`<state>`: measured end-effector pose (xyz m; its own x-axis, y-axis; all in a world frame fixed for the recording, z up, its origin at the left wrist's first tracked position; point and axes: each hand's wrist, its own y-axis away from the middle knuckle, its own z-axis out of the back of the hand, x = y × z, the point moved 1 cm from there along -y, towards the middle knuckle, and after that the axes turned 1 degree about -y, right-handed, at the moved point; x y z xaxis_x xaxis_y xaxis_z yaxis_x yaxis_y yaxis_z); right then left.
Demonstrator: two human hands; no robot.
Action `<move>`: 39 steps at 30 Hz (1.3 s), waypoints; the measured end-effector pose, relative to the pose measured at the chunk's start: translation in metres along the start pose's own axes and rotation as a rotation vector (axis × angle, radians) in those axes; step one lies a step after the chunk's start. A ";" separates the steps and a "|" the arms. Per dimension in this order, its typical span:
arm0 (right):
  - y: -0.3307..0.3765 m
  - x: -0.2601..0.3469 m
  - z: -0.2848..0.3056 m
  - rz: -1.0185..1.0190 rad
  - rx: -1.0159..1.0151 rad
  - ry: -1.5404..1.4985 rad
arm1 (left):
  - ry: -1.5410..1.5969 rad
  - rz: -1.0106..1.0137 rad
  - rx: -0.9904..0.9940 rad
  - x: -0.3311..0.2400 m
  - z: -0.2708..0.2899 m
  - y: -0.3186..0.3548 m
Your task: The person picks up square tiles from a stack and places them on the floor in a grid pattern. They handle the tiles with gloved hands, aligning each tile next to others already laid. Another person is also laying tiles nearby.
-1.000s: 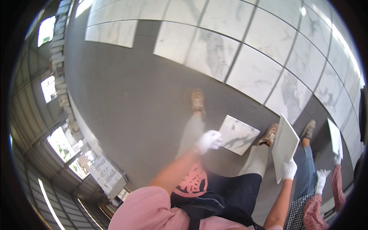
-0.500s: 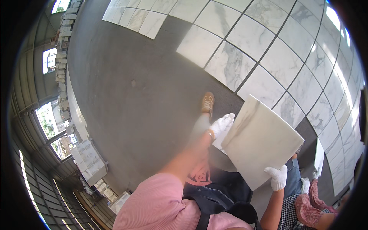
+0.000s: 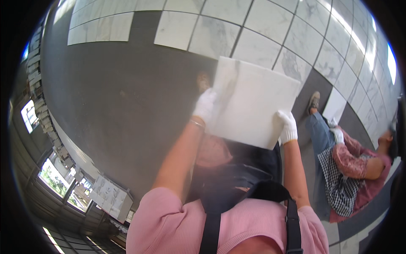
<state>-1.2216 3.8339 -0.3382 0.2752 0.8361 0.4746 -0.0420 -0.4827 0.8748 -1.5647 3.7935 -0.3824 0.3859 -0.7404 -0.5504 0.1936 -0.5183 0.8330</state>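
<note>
A large white marble-look tile (image 3: 253,101) with a grey-brown vein is held up in front of my body by both gloved hands. At its left edge my left hand (image 3: 206,104), in a white glove, is closed on it, somewhat blurred. My right hand (image 3: 288,126), gloved too, grips the lower right edge, with the thumb over the face and the other fingers hidden behind. Beyond the tile's far edge lie rows of similar floor tiles (image 3: 259,50), set apart by dark gaps.
Grey floor (image 3: 118,89) stretches to my left. On the right a co-worker (image 3: 351,169) in a checked apron bends over another white tile (image 3: 334,104), with gloved hands on it. Boxes or stacked slabs (image 3: 111,195) stand at the lower left, and more stacks (image 3: 37,84) line the left wall.
My left hand, apart from the tile's left edge before, now grips it. The tile has turned and come more squarely before me. My view has swung to the right, showing more of the co-worker.
</note>
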 end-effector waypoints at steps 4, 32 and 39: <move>-0.009 0.008 0.015 -0.002 -0.142 0.039 | 0.138 0.099 0.071 -0.015 -0.012 0.012; 0.081 -0.031 0.010 0.022 -0.074 0.323 | 0.025 0.209 0.034 -0.028 0.036 0.096; 0.087 -0.022 0.001 0.038 -0.066 0.408 | 0.090 0.184 0.054 -0.037 0.039 0.109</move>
<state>-1.2307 3.7732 -0.2722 -0.1303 0.8593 0.4946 -0.1101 -0.5083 0.8541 -1.5933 3.7475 -0.2736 0.4897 -0.7850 -0.3795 0.0648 -0.4013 0.9136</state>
